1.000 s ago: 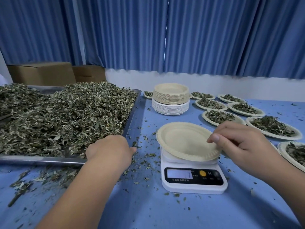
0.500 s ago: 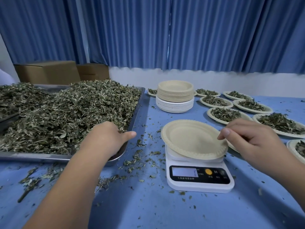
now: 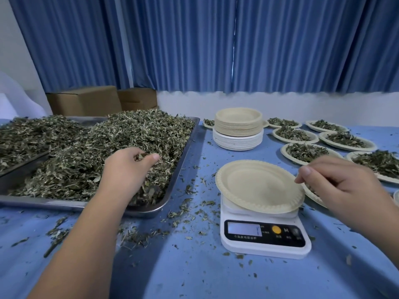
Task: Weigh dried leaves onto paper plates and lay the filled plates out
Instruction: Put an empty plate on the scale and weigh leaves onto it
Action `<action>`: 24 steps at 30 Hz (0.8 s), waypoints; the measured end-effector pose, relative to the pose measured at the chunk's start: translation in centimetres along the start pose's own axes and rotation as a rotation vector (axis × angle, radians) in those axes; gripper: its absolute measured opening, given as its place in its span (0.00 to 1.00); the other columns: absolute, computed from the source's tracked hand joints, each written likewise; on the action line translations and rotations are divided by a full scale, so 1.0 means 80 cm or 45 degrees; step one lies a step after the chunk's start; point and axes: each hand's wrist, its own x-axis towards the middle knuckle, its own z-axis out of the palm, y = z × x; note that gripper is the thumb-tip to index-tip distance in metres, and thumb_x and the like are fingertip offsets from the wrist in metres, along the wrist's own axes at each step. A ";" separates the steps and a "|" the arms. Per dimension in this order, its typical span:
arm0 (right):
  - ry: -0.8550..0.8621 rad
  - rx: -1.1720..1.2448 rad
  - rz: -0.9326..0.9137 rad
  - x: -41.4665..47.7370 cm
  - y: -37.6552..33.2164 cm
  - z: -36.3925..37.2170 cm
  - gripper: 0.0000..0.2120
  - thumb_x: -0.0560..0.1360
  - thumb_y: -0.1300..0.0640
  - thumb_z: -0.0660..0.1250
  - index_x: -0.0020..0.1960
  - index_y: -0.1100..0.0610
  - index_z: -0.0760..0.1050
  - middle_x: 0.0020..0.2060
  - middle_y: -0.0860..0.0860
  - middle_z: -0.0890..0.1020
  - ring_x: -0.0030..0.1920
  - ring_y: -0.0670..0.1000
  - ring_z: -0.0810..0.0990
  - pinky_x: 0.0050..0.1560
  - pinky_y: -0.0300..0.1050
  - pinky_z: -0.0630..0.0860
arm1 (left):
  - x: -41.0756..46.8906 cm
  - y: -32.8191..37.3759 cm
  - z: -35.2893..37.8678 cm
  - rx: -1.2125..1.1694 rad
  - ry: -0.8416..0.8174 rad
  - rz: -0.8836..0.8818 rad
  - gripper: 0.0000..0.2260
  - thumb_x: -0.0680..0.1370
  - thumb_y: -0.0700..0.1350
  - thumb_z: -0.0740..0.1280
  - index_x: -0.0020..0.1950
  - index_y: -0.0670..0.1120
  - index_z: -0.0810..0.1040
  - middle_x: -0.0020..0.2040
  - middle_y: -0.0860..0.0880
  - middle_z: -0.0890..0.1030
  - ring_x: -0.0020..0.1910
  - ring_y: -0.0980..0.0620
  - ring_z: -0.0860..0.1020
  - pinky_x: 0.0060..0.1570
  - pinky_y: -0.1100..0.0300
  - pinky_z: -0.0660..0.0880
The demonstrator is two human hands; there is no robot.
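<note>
Two hands work either side of a scale (image 3: 265, 240) on a blue table (image 3: 194, 266). At the left, the left hand (image 3: 127, 169) is sunk in the heap of leaves (image 3: 133, 134) that fills a steel tray (image 3: 186, 151). It lies palm down with the forearm stretched forward over the tray's near rim. Its fingers are curled into the heap and the thumb closes over a tuft of leaves caught against them, so the grip is clamped on leaves near the tray's near right corner.

An empty plate (image 3: 257, 184) sits on the scale, tilted slightly, and overhangs the platform all round. The right hand (image 3: 336, 182) hangs at the plate's right rim, back of the hand up, fingers bent and bunched toward the thumb. The fingertips (image 3: 303, 171) sit right at the rim. Whether they pinch it or only hover there, I cannot tell.

Loose leaves are scattered on the table between tray and scale. Behind the scale stands a stack (image 3: 238, 126) of unused plates, tan ones on top of white. Filled plates (image 3: 306, 152) lie in rows to the right, one partly hidden behind the right hand.
</note>
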 end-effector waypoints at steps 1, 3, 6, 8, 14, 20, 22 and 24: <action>0.006 0.005 -0.003 0.000 0.001 0.000 0.15 0.74 0.45 0.60 0.34 0.48 0.80 0.35 0.48 0.80 0.39 0.47 0.77 0.39 0.39 0.69 | -0.001 0.001 -0.002 -0.035 0.025 0.013 0.25 0.76 0.60 0.67 0.66 0.46 0.76 0.32 0.57 0.72 0.27 0.58 0.69 0.26 0.65 0.64; 0.013 -0.004 -0.009 0.001 0.003 0.000 0.16 0.74 0.45 0.60 0.34 0.49 0.80 0.34 0.48 0.80 0.39 0.46 0.77 0.39 0.35 0.68 | -0.003 0.006 -0.005 -0.121 0.058 0.036 0.23 0.75 0.61 0.67 0.63 0.47 0.78 0.27 0.56 0.72 0.22 0.60 0.68 0.24 0.65 0.63; 0.004 -0.004 0.017 0.003 0.007 -0.003 0.16 0.74 0.44 0.60 0.34 0.48 0.80 0.34 0.47 0.79 0.39 0.46 0.77 0.38 0.34 0.68 | -0.007 0.023 -0.008 -0.223 0.080 0.106 0.20 0.76 0.61 0.66 0.58 0.48 0.80 0.19 0.54 0.71 0.15 0.60 0.66 0.19 0.65 0.60; 0.009 0.004 0.031 0.003 0.010 -0.004 0.15 0.74 0.45 0.60 0.34 0.49 0.80 0.34 0.47 0.78 0.39 0.45 0.77 0.38 0.31 0.67 | -0.010 0.042 -0.008 -0.282 0.089 0.184 0.16 0.76 0.61 0.66 0.53 0.50 0.81 0.19 0.54 0.71 0.16 0.59 0.66 0.18 0.66 0.61; 0.033 0.001 0.061 0.005 0.017 -0.008 0.14 0.76 0.55 0.66 0.33 0.52 0.81 0.31 0.47 0.77 0.39 0.43 0.76 0.39 0.30 0.66 | -0.016 0.126 0.014 -0.473 0.061 0.475 0.10 0.75 0.58 0.69 0.40 0.53 0.80 0.25 0.59 0.76 0.22 0.61 0.69 0.26 0.63 0.67; 0.029 0.025 0.092 0.005 0.018 -0.009 0.14 0.76 0.55 0.65 0.33 0.54 0.81 0.31 0.47 0.78 0.39 0.45 0.76 0.38 0.31 0.67 | -0.039 0.180 0.077 -0.328 -0.245 0.771 0.09 0.73 0.56 0.72 0.41 0.52 0.79 0.33 0.58 0.78 0.32 0.62 0.75 0.30 0.69 0.69; 0.024 0.023 0.088 0.005 0.018 -0.008 0.14 0.76 0.55 0.66 0.34 0.54 0.81 0.31 0.48 0.77 0.39 0.44 0.75 0.38 0.31 0.66 | -0.045 0.181 0.100 -0.118 -0.379 0.921 0.10 0.75 0.57 0.70 0.43 0.51 0.77 0.38 0.57 0.77 0.40 0.58 0.75 0.38 0.65 0.70; 0.024 0.021 0.074 0.005 0.019 -0.008 0.14 0.76 0.55 0.66 0.34 0.55 0.81 0.31 0.49 0.77 0.39 0.45 0.75 0.39 0.31 0.66 | -0.047 0.178 0.116 0.091 -0.494 1.032 0.12 0.76 0.59 0.67 0.48 0.50 0.76 0.44 0.55 0.74 0.47 0.54 0.73 0.44 0.58 0.68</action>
